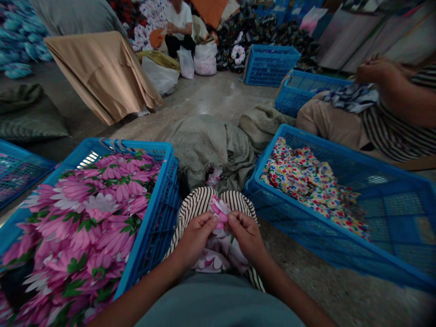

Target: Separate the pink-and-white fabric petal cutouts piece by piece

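Note:
Above the lap, my left hand (201, 231) and my right hand (244, 230) pinch a small pink and white petal piece (220, 211) between thumbs and fingers, one hand at each side of it. Below the hands, more pink and white petal fabric (211, 261) lies on the lap, over black and white striped cloth (195, 204). To the left stands a blue crate (168, 159) full of pink fabric flowers (119, 204) with green leaves.
At the right, a blue crate (340, 147) holds colourful printed fabric (306, 181). Ahead lie grey-green sacks (207, 141). A person (402, 95) sits at the right with checked cloth; another person (179, 22) sits farther back. A brown-draped object (102, 72) stands front left.

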`<state>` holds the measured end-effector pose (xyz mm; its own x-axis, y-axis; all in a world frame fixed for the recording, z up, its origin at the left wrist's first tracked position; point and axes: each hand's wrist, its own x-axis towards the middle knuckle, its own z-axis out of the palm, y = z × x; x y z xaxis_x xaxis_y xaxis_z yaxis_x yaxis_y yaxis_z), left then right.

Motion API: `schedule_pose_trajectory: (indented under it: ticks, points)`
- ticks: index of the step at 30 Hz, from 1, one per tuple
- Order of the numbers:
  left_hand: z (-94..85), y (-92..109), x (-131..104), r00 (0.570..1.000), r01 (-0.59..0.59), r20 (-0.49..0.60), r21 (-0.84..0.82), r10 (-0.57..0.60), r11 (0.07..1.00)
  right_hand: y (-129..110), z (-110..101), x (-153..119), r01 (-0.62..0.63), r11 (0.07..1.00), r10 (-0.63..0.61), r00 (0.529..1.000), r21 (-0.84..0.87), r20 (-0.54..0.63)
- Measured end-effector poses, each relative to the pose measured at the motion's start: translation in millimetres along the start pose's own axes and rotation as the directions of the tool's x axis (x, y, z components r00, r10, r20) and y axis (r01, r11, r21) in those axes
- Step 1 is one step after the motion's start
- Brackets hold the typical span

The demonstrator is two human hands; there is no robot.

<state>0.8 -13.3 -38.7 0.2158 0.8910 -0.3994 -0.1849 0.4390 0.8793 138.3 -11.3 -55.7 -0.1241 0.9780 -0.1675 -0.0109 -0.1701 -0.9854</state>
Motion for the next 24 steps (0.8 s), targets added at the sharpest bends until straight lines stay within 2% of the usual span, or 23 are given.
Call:
schedule_pose_trajectory:
  ticks: [2,3,5,7,9,12,14,16,20,22,24]
  points:
    - [-0.7,-3,1,0.999,0.048,-0.015,-0.077,-0.049,0.996,-2,-1,2,0.029,1.0,-0.028,1.0,-0.012,0.008]
    - [-1.6,-3,1,0.999,0.031,-0.02,-0.021,-0.032,0.999,-3,-1,2,0.041,0.999,-0.041,0.999,-0.014,0.022]
    - [-3.7,-1,1,0.996,-0.087,-0.015,0.212,0.092,0.973,-3,1,4,0.053,0.998,-0.051,0.997,-0.033,0.063]
    - [-5.0,1,2,0.966,-0.241,0.023,0.437,0.256,0.867,-3,4,6,0.06,0.995,-0.052,0.995,-0.085,0.09]
    - [-4.9,1,2,0.924,-0.34,0.055,0.567,0.377,0.75,-1,7,8,0.07,0.99,-0.058,0.994,-0.119,0.097]
    - [-3.8,-2,3,0.896,-0.371,0.08,0.673,0.436,0.64,2,12,10,0.049,0.995,-0.039,0.994,-0.091,0.1]
    - [-4.3,-6,4,0.887,-0.395,0.117,0.694,0.447,0.602,4,14,12,0.01,0.999,-0.005,0.994,-0.043,0.109]
    - [-6.3,-9,7,0.891,-0.388,0.097,0.67,0.443,0.633,8,15,12,-0.031,0.999,0.03,0.995,0.013,0.096]
    - [-12.0,-10,11,0.956,-0.172,-0.135,0.455,0.259,0.874,16,16,11,-0.132,0.981,0.136,0.99,0.14,-0.023]
    - [-12.8,-8,11,0.953,-0.15,-0.184,0.406,0.242,0.901,16,16,9,-0.129,0.974,0.144,0.987,0.185,-0.073]
    - [-11.5,-7,9,0.937,-0.204,-0.161,0.467,0.31,0.861,13,17,8,-0.095,0.975,0.116,0.988,0.201,-0.097]
